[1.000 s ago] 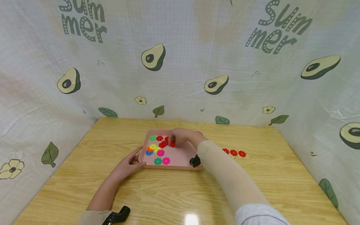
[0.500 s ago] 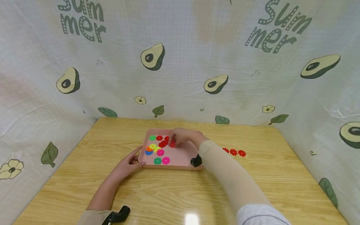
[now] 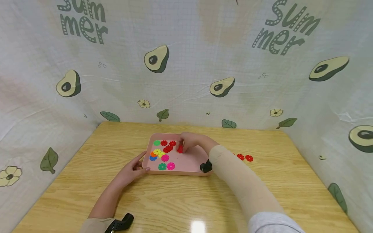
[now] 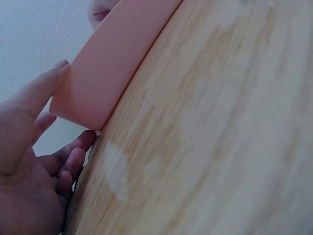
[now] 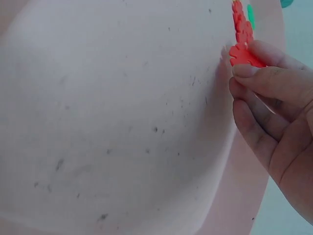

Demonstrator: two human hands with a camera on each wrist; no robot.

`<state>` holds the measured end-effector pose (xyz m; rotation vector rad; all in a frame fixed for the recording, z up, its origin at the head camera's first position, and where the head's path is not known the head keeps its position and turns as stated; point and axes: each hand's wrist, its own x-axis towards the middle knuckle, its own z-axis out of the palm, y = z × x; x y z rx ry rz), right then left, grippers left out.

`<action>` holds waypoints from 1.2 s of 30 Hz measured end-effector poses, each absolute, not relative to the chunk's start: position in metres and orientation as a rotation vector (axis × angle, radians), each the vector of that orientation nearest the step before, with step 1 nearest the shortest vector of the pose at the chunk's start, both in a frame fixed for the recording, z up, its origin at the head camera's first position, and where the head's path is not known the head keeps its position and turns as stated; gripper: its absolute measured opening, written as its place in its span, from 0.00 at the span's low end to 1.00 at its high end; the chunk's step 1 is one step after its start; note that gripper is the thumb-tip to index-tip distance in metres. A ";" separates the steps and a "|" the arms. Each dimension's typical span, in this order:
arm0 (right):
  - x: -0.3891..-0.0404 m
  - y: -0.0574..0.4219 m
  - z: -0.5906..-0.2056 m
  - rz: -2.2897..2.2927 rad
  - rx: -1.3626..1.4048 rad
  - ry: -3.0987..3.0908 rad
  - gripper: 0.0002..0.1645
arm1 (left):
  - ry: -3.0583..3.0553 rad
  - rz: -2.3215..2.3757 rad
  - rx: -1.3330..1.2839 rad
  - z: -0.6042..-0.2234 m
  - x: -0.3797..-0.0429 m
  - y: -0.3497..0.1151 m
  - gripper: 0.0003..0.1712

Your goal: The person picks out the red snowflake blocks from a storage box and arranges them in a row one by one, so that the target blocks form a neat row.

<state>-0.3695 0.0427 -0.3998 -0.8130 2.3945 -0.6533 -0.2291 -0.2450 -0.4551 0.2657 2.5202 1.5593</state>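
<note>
My right hand [image 3: 189, 141] is over the far middle of the pink tray [image 3: 186, 173]. Its thumb and forefinger pinch a red notched plastic disc [image 5: 240, 55], held on edge; in the head view the fingers partly cover the disc [image 3: 180, 149]. My left hand [image 3: 134, 169] holds the tray's near left corner, thumb at the front wall and fingers along the left side. In the left wrist view, the left hand [image 4: 36, 147] has its thumb against the tray wall [image 4: 117, 54], with the other fingers loosely bent by the bottom edge.
Inside the tray's left half lie other discs: several red [image 3: 167, 149], yellow [image 3: 157, 151], an orange, a blue [image 3: 153, 158], pink [image 3: 170, 166] and green [image 3: 162, 166]. Right of the tray, red discs [image 3: 249, 158] form a row on the wooden table [image 3: 145, 200], partly behind the right sleeve.
The right hand has lifted the red disc from lying flat to standing on edge, shifting slightly right, away from the other red discs. The left hand stays at the tray corner.
</note>
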 end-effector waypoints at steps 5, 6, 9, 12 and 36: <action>-0.366 0.052 -0.393 -0.614 -0.852 2.400 0.12 | 2.533 1.543 0.263 -0.457 -0.230 -0.245 0.44; -0.365 0.054 -0.392 -0.606 -0.860 2.401 0.13 | 2.536 1.539 0.262 -0.457 -0.230 -0.245 0.44; -0.363 0.060 -0.390 -0.588 -0.864 2.407 0.13 | 2.544 1.530 0.266 -0.456 -0.230 -0.245 0.44; -0.361 0.066 -0.388 -0.570 -0.861 2.416 0.13 | 2.550 1.515 0.269 -0.456 -0.230 -0.245 0.44; -0.332 0.130 -0.369 -0.590 -0.798 2.391 0.15 | 2.550 1.490 0.255 -0.454 -0.228 -0.244 0.45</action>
